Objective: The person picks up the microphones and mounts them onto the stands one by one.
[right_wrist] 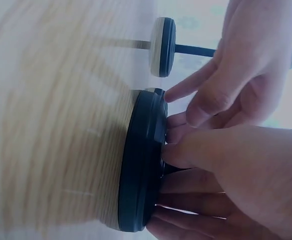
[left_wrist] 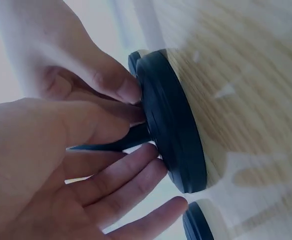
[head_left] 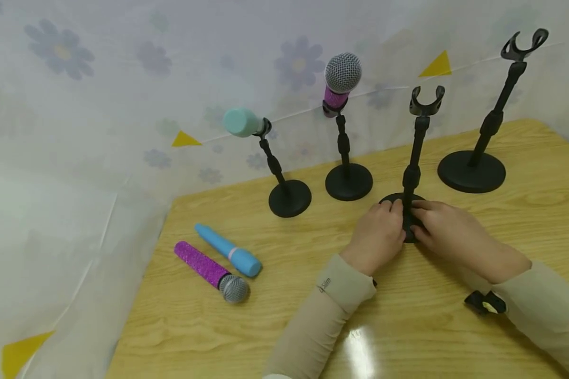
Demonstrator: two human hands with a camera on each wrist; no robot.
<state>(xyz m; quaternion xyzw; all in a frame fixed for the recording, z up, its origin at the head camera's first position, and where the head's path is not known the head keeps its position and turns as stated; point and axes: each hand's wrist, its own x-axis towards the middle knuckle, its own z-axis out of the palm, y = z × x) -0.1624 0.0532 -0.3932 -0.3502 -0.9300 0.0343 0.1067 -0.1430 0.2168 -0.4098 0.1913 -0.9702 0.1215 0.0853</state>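
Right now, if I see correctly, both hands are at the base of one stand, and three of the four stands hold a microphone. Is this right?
Three is wrong; the head view shows only two: the nearest stand and rightmost stand are empty. The left hand and right hand are indeed at one base.

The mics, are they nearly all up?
Maybe half: the green mic and one purple mic are up. Left hand and right hand hold an empty stand. Probably left: filling it and the rightmost stand; the blue mic and another purple mic lie unmounted.
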